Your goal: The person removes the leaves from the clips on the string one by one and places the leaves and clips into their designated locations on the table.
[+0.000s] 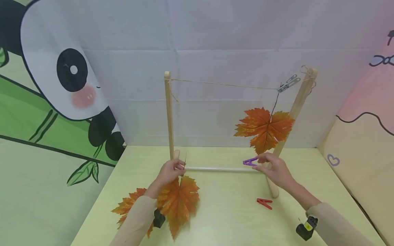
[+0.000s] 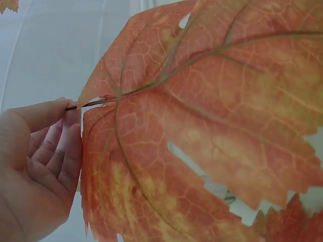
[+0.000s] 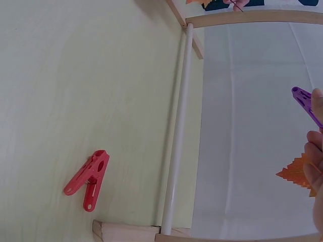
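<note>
My left hand point(image 1: 171, 169) pinches the thin dark stem of an orange artificial maple leaf point(image 1: 180, 201), which hangs below the fingers. In the left wrist view that leaf point(image 2: 202, 101) fills most of the picture. My right hand point(image 1: 275, 167) holds a purple clothespin point(image 1: 250, 161) between thumb and fingers, its far end pointing left. Above the right hand another maple leaf point(image 1: 264, 128) hangs by its stem from a grey clothespin point(image 1: 288, 83) on the string point(image 1: 224, 84). A red clothespin point(image 1: 264, 203) lies on the table below the right hand.
The string runs between a left wooden post point(image 1: 169, 116) and a right wooden post point(image 1: 297, 106). A white rod point(image 1: 220, 169) joins the posts low down. One more maple leaf point(image 1: 130, 205) lies on the table point(image 1: 227, 218), partly behind the left forearm. A white cloth stands behind.
</note>
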The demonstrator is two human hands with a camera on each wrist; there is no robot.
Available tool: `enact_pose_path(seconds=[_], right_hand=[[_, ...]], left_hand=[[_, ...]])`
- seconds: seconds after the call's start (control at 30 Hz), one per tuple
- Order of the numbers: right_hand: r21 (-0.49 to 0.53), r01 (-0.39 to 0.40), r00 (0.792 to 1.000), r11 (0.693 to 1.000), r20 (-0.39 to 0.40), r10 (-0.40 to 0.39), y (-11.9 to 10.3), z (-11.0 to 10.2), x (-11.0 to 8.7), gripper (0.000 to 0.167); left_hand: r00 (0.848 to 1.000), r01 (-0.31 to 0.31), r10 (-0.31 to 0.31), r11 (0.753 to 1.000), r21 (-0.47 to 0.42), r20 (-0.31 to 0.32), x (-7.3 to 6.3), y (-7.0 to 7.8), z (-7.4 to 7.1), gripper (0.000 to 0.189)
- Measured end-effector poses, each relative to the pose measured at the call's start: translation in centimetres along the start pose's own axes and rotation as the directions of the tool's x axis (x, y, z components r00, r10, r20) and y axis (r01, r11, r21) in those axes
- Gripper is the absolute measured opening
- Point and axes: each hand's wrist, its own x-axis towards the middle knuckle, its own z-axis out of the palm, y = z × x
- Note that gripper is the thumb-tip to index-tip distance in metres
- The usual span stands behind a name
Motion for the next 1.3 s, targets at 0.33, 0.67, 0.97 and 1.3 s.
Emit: enact_pose_path(seconds=[0.33, 0.67, 0.97, 1.3], right_hand=[[0.01, -0.026, 0.999, 1.0, 0.024, 0.026, 0.4, 0.9, -1.1, 0.029], [0.024, -0.101, 0.992, 0.995, 0.073, 0.099, 1.0, 1.5, -2.1, 0.027], [0.016, -0.145, 0.986, 0.989, 0.09, 0.143, 0.7, 1.9, -2.8, 0.028], [0.016, -0.141, 0.987, 0.99, 0.077, 0.139, 1.3, 2.7, -3.7, 0.029]], left_hand=[[0.998, 0.036, -0.034, 0.999, -0.036, 0.046, -0.9, -1.4, 0.8, 0.02], [0.996, 0.056, -0.051, 0.996, -0.064, 0.08, -1.7, -4.0, 2.1, 0.022], [0.996, 0.084, -0.08, 0.992, -0.097, 0.05, -2.4, -4.9, 2.9, 0.023], [0.989, 0.146, -0.149, 0.982, -0.12, -0.019, -3.2, -6.4, 3.6, 0.024]])
